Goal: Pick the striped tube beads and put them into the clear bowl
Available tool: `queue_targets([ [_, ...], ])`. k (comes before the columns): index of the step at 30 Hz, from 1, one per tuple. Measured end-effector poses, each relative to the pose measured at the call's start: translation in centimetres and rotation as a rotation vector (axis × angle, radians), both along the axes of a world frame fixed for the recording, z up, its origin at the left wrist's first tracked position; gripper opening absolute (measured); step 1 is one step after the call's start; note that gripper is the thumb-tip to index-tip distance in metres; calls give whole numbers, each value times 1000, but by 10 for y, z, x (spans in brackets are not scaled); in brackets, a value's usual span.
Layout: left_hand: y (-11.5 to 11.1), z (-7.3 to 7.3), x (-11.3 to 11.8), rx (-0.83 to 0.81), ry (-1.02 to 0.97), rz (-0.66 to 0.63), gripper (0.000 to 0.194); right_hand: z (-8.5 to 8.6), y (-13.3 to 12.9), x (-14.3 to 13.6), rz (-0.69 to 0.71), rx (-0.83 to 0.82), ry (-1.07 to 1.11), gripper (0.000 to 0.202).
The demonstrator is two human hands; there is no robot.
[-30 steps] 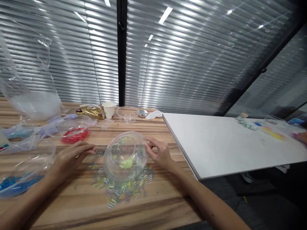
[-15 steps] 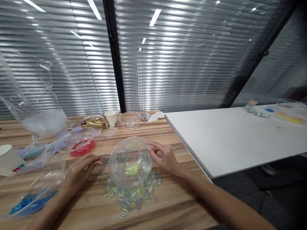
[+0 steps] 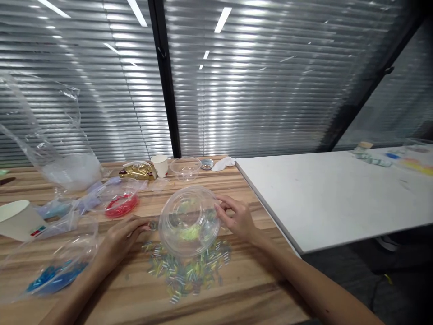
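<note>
My right hand (image 3: 237, 219) pinches the right rim of a clear plastic bowl (image 3: 174, 243), which is tilted above the wooden table. Yellow-green pieces (image 3: 191, 232) show in or through its clear plastic. In front of and under the bowl lies a loose spread of small yellow, clear and bluish tube beads (image 3: 189, 271). Left of the bowl is my left hand (image 3: 125, 237), its thumb and fingers drawn together. Some small pieces show by its fingertips, too blurred to tell whether they are held.
Clear bowls with red beads (image 3: 122, 206) and blue beads (image 3: 59, 276) stand left. A paper cup (image 3: 20, 221), plastic bags and a large clear bag (image 3: 72, 171) surround them. Behind are a gold packet (image 3: 138, 171), another cup (image 3: 160, 165) and a clear bowl (image 3: 185, 169). A white table (image 3: 324, 198) adjoins right.
The view has shifted slightly, moving everything a little rightward in the picture. My right hand still holds the tilted bowl, and my left hand stays beside it with its fingers together.
</note>
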State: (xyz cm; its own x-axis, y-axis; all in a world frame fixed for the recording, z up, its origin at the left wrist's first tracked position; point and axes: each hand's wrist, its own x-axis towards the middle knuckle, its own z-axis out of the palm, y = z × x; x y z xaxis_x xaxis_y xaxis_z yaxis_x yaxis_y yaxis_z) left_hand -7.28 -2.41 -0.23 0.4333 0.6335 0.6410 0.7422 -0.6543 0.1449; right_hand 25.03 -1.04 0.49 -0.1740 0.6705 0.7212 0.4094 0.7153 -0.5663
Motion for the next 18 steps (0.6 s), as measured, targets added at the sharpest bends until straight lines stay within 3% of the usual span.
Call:
queue_targets([
  [9, 2, 5, -1, 235, 59, -45, 15, -4, 8, 4, -52, -1, 10, 21],
  [18, -8, 0, 13, 128, 4, -109, 12, -5, 7, 12, -94, -100, 46, 24],
])
